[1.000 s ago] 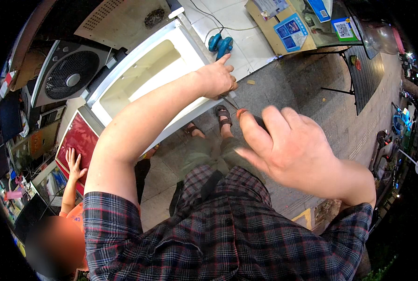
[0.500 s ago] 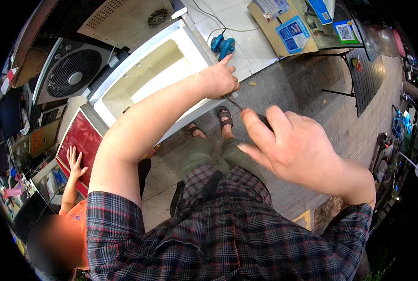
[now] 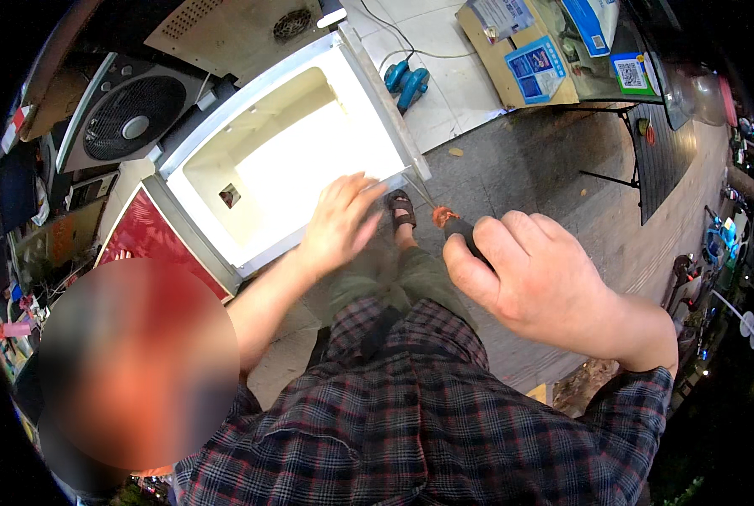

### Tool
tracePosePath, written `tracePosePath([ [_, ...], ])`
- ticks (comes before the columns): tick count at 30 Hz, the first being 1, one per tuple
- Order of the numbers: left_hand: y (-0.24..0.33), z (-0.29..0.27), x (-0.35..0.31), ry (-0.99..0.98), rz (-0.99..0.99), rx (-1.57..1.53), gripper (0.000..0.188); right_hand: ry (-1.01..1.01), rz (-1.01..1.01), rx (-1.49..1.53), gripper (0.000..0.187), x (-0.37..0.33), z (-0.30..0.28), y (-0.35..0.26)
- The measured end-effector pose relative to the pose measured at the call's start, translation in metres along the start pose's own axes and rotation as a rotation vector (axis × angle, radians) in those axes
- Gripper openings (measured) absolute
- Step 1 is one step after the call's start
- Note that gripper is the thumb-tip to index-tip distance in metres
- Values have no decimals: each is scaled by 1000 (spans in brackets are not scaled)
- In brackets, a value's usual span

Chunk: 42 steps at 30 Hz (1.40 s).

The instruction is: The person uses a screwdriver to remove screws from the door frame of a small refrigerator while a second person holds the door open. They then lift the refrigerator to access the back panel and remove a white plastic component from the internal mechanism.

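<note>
My right hand [image 3: 533,266] is wrapped round the dark handle of a screwdriver [image 3: 456,223]. The screwdriver's orange collar and thin metal shaft stick out up and to the left, and its tip lies by the near right corner of a white open cabinet [image 3: 375,126], which looks like a small refrigerator. My left hand [image 3: 340,221] is over the cabinet's near edge, slightly blurred, with its fingers stretched out and nothing seen in them. Inside the cabinet's pale cavity [image 3: 275,118] there is a small square hole on the left. A red panel [image 3: 162,240] adjoins its left end.
A corded blue power tool [image 3: 406,84] lies on the white tiles beyond the cabinet. A cardboard box [image 3: 562,88] stands at the far right, near a folding table [image 3: 659,160]. To the left is a fan unit [image 3: 132,118]. Another person [image 3: 140,371] is close at my left.
My left hand has drawn back from the cabinet's far right corner toward me and to the left. The screwdriver shows more fully in my right hand. The other person's head has come closer.
</note>
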State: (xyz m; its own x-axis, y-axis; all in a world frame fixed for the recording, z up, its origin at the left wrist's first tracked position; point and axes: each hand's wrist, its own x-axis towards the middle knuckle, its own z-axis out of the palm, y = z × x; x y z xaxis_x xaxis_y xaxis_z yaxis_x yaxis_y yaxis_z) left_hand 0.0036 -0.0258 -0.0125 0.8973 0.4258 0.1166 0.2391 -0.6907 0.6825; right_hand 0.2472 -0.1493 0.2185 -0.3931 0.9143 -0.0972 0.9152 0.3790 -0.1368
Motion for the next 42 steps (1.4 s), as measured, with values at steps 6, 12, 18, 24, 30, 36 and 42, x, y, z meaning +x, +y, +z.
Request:
tracePosePath([
  [6,28,58,-125,-138,-546,-269,42,-54,23,64,33,-2,0,-1],
  [12,24,94,-161,-159,-657,-302,47,-62,-82,55,39,6,-8,4],
  [18,1,111,-180,-99,-799,-313,47,-93,-13,49,42,13,-9,-3],
  [24,-23,141,-248,-229,-954,-258,48,-108,-83,-31,42,8,-15,3],
  [30,-13,138,-254,-220,-986,-308,49,-88,-138,-64,44,3,-25,4],
  [36,3,118,-204,-176,-976,-286,50,-61,-125,-98,44,2,-24,0],
  [42,15,112,-182,-2,-827,-338,32,-51,-228,-86,33,13,-27,-4],
])
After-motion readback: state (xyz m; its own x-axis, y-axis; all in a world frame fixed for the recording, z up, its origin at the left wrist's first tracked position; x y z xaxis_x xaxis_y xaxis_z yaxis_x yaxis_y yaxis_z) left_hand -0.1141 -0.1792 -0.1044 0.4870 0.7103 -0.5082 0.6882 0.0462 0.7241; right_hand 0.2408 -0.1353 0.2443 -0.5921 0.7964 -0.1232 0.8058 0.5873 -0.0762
